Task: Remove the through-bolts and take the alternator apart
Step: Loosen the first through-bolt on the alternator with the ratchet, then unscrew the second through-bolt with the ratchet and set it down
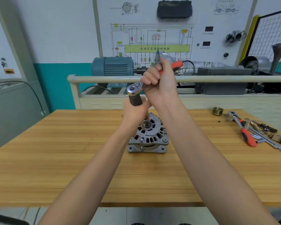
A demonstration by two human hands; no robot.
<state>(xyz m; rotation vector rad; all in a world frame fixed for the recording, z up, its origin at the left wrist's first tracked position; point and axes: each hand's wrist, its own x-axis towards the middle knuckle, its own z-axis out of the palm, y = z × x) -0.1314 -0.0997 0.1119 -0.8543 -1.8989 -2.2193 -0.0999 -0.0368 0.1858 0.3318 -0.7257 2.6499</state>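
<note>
While your right hand (157, 78) and left hand (135, 111) grip the upright ratchet (133, 90), the alternator (148, 135) sits at six o'clock beneath them.

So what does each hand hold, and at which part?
Right hand grips the ratchet wrench by its red handle; left hand grips the dark socket below its head.

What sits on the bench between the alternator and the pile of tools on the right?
Nothing: in the head view only bare wooden bench shows between the alternator and the tools, though the person's right forearm crosses part of that stretch.
</note>
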